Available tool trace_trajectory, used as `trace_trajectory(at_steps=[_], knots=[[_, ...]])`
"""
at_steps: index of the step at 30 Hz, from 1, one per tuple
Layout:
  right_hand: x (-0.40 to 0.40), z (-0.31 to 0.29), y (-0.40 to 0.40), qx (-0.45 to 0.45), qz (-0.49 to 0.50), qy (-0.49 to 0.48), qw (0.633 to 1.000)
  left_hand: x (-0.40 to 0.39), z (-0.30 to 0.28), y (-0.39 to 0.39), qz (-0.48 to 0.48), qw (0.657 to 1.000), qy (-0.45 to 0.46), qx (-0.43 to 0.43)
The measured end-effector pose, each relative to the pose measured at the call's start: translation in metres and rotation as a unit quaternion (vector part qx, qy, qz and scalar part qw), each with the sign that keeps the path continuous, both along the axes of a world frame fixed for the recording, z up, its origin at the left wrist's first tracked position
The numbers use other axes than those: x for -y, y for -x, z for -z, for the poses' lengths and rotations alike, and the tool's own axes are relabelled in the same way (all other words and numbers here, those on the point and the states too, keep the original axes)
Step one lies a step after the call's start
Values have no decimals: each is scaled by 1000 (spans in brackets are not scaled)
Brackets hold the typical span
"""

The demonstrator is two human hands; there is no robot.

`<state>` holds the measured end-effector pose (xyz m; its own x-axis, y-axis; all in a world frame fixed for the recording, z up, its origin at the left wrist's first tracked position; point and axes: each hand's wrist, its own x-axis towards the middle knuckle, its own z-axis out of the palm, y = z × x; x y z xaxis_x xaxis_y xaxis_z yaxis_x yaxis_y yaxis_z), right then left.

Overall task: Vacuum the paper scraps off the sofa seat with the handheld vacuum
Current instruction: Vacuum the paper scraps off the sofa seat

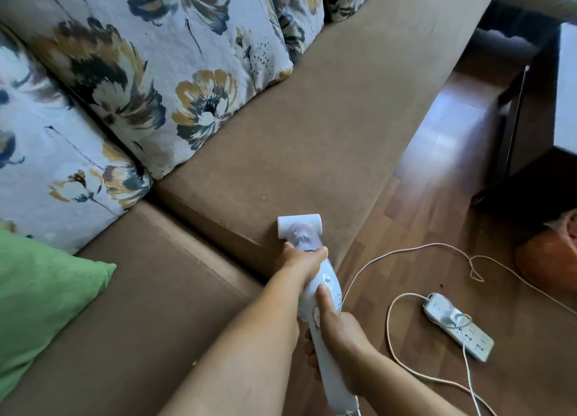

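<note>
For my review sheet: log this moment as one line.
left hand: grips vacuum body | right hand: handle | nozzle: on sofa seat | scraps: hardly any visible

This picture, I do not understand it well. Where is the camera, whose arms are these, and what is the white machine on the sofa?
The camera sits on a person's head and looks down, so the two bare arms are that person's own. The white machine is a handheld vacuum; its wide nozzle rests on the brown sofa seat. The left hand grips it near the front and the right hand grips the handle. Its cord runs to a power strip on the wooden floor. Flowered cushions lean behind.
</note>
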<state>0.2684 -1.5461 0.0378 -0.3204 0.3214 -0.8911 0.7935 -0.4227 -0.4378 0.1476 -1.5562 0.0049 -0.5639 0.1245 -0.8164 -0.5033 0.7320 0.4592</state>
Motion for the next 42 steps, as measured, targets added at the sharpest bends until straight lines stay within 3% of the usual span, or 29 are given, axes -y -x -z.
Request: trace_trajectory(at_steps=[14,25,34,42], knots=[[-16,0,-10,-20,-2,25,999,-13,-11,-7,17,999,39,-23],[-53,-10,-9,-47,15,-59,997,-57,-47,-3,40,997,-35,-58],[-46,-49,58,-91,16,-77,993,-51,-78,68,73,987,-46,-133],[-2,-36,128,-128,-4,2,992,-10,-71,138,31,988,-16,-149]])
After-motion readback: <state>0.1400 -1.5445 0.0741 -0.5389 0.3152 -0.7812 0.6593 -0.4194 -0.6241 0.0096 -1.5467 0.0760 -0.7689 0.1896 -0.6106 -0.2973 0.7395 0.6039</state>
